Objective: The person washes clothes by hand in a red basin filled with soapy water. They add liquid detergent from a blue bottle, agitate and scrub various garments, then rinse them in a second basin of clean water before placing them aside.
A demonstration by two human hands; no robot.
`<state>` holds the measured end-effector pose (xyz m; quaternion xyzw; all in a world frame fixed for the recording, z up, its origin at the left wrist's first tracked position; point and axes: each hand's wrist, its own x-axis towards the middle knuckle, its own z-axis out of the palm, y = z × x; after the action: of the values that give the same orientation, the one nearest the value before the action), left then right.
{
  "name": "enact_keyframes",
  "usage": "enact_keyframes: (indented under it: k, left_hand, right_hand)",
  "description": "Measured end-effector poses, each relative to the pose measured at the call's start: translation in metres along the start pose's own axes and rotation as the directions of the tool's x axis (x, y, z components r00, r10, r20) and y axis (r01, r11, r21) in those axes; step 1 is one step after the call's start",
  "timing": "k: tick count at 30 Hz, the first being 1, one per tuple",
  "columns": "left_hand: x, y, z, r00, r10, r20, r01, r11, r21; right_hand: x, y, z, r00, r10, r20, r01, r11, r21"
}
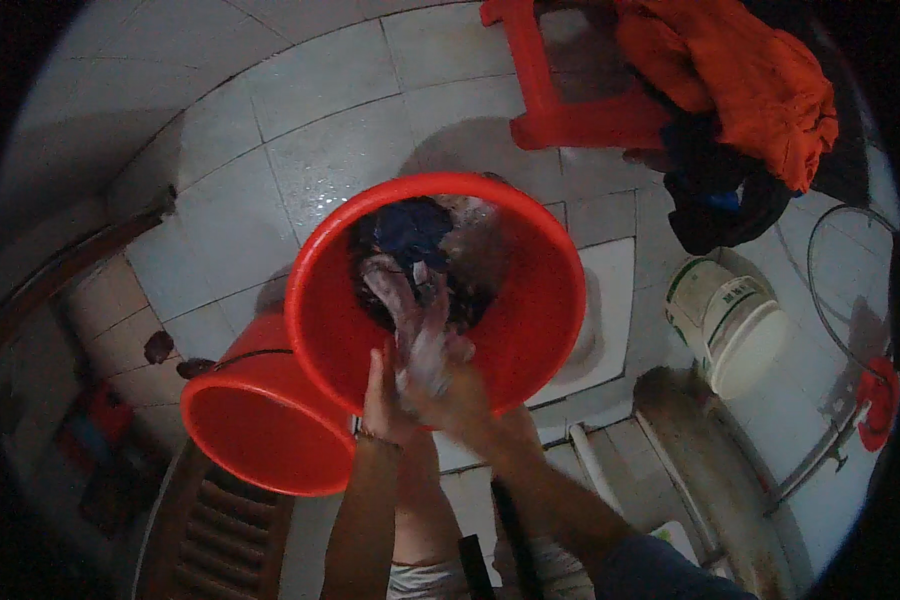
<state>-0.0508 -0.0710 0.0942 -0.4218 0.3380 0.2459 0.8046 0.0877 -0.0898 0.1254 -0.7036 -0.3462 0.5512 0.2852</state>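
Observation:
Over the near side of a large red plastic tub (547,300), my two hands hold a pale wet cloth (424,345) between them. My left hand (384,401) is against the cloth's left side, fingers pointing up. Blurred by motion, my right hand (454,394) grips the cloth from the right. The cloth's far end trails down to the tub's bottom. Dark blue cloth (412,229) and other dark fabric lie there, beside greyish, foamy-looking material (472,232). The lower part of the pile is hidden.
A red bucket (270,435) leans at the tub's left. Orange clothing (742,82) and dark clothing (720,202) drape over a red plastic stool (585,124). A white pail (727,322) lies tipped at right, near a wall tap (832,454). Behind the tub, floor tiles (330,165) look wet.

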Motion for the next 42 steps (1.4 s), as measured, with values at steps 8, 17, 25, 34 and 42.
enact_keyframes:
  k: [8,17,25,34,42]
  left_hand:
    - [0.053,-0.055,0.022,0.892,0.448,-0.061,-0.334,0.744,0.579]
    - [0.017,-0.041,0.03,0.842,0.54,-0.01,-0.177,0.294,0.939]
    - [0.026,-0.039,0.038,0.642,0.582,0.5,-0.039,-0.626,0.779]
    - [0.022,-0.042,-0.024,0.892,0.451,-0.043,-0.382,0.8,0.463]
    - [0.02,-0.045,-0.02,0.942,0.316,-0.111,-0.271,0.914,0.302]
  right_hand:
    - [0.069,-0.024,-0.032,0.784,0.575,-0.233,-0.542,0.818,0.195]
    - [0.072,0.077,-0.031,0.879,0.476,0.001,-0.404,0.746,0.529]
    - [0.113,0.02,-0.053,0.904,0.3,0.305,-0.365,0.912,0.187]
    - [-0.006,0.005,0.026,0.998,0.048,0.042,-0.021,0.865,-0.501]
    - [0.009,-0.011,0.024,0.957,0.2,-0.211,-0.272,0.87,-0.411]
